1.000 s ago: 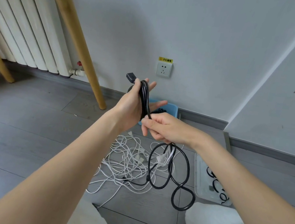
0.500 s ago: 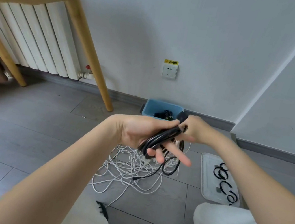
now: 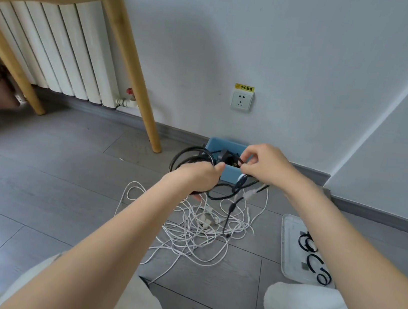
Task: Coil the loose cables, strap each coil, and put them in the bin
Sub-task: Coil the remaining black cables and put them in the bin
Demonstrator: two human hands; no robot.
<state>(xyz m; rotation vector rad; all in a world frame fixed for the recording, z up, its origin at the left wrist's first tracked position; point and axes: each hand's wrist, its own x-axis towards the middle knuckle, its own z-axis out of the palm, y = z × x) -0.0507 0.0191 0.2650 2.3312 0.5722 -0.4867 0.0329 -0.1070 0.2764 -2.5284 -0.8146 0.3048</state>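
Both hands work at the frame's centre: the left hand [image 3: 198, 178] grips the coiled black cable [image 3: 189, 156], and the right hand [image 3: 265, 164] pinches its plug end. They cover most of the blue bin [image 3: 230, 175]. Below lie tangled white cables [image 3: 200, 228]. The arm hides part of the tray [image 3: 287, 244] of straps [image 3: 314, 260] at lower right.

A yellow warning sticker [image 3: 244, 87] sits on the wall just above the white socket [image 3: 241, 100]; its black Chinese characters read 小心触电, beside a small warning symbol.
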